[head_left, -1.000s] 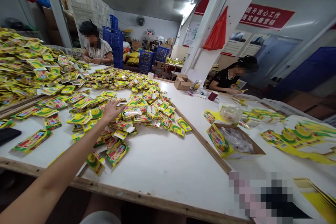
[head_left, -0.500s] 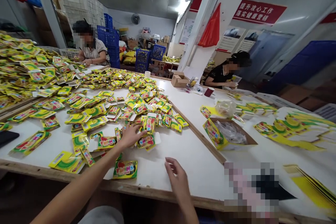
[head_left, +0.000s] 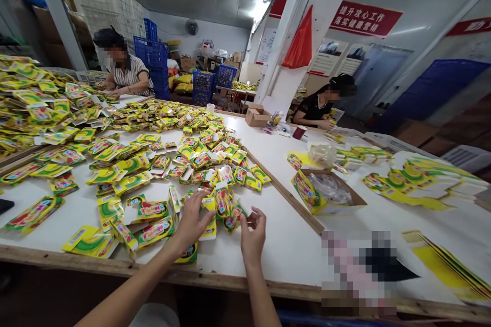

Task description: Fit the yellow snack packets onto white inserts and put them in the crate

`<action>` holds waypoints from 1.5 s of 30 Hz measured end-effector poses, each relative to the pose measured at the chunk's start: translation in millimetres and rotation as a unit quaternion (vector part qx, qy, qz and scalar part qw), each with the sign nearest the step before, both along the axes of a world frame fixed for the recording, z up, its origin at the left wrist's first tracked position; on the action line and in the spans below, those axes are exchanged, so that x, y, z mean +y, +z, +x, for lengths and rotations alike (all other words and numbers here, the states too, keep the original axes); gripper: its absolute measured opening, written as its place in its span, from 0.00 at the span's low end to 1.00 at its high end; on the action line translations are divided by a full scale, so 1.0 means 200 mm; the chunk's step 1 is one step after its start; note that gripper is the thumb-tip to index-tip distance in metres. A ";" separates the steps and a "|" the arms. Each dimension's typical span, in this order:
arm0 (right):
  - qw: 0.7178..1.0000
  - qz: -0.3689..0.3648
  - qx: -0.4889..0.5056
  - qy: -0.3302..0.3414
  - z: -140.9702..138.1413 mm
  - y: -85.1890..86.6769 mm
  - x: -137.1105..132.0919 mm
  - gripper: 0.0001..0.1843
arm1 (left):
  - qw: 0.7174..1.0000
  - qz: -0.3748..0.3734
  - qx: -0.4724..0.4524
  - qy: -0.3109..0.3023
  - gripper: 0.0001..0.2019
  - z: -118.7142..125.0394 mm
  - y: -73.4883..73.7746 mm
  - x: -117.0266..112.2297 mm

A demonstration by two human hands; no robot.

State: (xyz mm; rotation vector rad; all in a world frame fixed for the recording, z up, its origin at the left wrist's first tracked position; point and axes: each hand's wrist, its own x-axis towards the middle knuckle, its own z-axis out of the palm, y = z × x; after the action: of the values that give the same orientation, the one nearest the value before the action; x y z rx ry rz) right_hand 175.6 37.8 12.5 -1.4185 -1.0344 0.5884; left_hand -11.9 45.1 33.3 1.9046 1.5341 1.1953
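Observation:
Small yellow-and-green printed card boxes [head_left: 153, 230] lie in a loose spread before me. My left hand [head_left: 191, 222] rests among them, fingers spread, its thumb against the face of a yellow box [head_left: 208, 222] that stands tilted. Part of that box is hidden behind the hand. Just right of it leans another box [head_left: 222, 200] with a red and green print. My right hand [head_left: 253, 232] is over the white tabletop, fingers loosely curled with a gap at the thumb, nothing seen in it. Its thumb is close to a box [head_left: 233, 220] lying at the pile's edge.
A wooden strip [head_left: 286, 191] divides the white table. Beyond it are an open carton [head_left: 337, 191] holding clear plastic bags and flat card sheets [head_left: 406, 189]. A big heap of boxes [head_left: 34, 102] rises at left. Two people sit across the table.
My left hand has drawn back toward me, and boxes near it have shifted nearer. The right hand has moved up and closer to the boxes. The view has turned slightly right.

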 end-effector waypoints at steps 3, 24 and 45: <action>0.999 0.041 -0.002 0.030 0.08 0.08 -0.07 0.19 | 0.997 0.029 -0.066 -0.033 0.22 0.08 0.01 -0.13; 0.985 0.016 0.043 0.167 0.16 -0.03 -0.22 0.15 | 0.965 -0.072 -0.204 -0.149 0.15 0.30 -0.12 -0.27; 0.978 -0.014 -0.055 0.203 0.14 0.06 -0.23 0.11 | 0.975 -0.095 -0.186 -0.078 0.07 0.34 0.00 -0.25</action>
State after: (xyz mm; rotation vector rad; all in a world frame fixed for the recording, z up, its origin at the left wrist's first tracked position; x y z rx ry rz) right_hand 203.3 -7.7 25.1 -1.2802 -1.4260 0.8272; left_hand 55.9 -4.5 33.3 1.5414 1.2271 1.2063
